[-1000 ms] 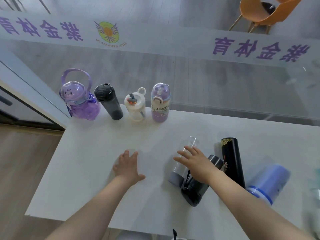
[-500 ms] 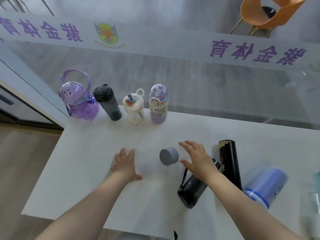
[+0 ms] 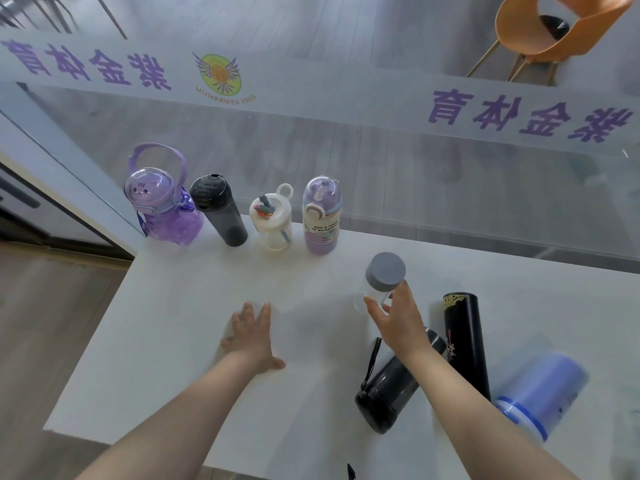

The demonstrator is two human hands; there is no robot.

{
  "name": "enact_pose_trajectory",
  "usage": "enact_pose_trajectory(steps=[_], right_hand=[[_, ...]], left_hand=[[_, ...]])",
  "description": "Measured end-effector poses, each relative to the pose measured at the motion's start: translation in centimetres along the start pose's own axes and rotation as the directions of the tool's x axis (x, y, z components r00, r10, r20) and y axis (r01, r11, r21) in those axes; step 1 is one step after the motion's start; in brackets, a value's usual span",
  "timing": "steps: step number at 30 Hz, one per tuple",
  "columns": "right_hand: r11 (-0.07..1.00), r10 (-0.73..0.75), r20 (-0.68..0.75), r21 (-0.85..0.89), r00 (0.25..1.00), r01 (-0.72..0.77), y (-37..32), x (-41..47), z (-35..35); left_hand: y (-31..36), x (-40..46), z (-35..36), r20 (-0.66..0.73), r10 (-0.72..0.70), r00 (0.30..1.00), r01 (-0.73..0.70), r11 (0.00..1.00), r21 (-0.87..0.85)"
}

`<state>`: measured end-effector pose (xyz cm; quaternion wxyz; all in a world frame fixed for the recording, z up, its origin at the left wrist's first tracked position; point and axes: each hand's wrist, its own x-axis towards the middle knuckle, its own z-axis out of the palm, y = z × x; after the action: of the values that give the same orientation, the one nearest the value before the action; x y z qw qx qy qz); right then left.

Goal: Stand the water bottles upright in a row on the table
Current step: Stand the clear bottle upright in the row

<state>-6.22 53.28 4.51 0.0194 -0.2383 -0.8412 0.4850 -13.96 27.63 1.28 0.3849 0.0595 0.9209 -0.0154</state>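
Observation:
Several bottles stand in a row at the table's far left: a purple handled jug (image 3: 162, 206), a dark grey bottle (image 3: 220, 211), a small white bottle (image 3: 273, 220) and a lilac bottle (image 3: 320, 216). My right hand (image 3: 398, 315) grips a clear bottle with a grey cap (image 3: 382, 278), held upright to the right of the lilac one. My left hand (image 3: 254, 332) lies flat and open on the white table (image 3: 180, 323). Lying on their sides at the right are a dark bottle with a strap (image 3: 388, 396), a tall black flask (image 3: 464, 337) and a blue bottle (image 3: 543, 389).
A glass wall with purple lettering runs right behind the table's far edge. The table's left edge drops to a wooden floor. An orange chair (image 3: 554, 29) stands beyond the glass.
My right hand took the clear bottle from where it lay, turned it upright and carried it toward the far row. My left hand stayed flat on the table.

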Motion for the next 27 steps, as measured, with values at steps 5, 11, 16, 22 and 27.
enact_pose_trajectory(steps=[5,11,16,22,27], right_hand=[[1.0,-0.02,-0.034,0.01,0.999,0.02,-0.7,4.1,-0.4],[0.997,-0.047,-0.078,-0.058,0.996,0.042,-1.5,8.7,-0.6],[0.996,-0.068,-0.062,-0.063,0.996,0.064,-2.0,12.0,-0.9],[0.997,-0.058,-0.048,-0.061,0.997,0.055,-2.7,14.1,-0.9],[0.998,-0.041,-0.059,-0.055,0.997,0.037,-2.7,14.4,-0.7]], left_hand=[[0.1,0.2,0.1,-0.009,-0.016,1.0,0.016,1.0,-0.012],[0.0,0.3,0.3,-0.008,-0.023,1.0,0.022,0.999,-0.026],[0.0,0.4,0.1,-0.01,-0.027,1.0,0.026,0.999,-0.046],[0.2,0.3,0.0,-0.005,-0.038,0.999,0.038,0.997,-0.069],[0.4,0.4,-0.2,0.009,-0.049,0.999,0.049,0.997,-0.064]])
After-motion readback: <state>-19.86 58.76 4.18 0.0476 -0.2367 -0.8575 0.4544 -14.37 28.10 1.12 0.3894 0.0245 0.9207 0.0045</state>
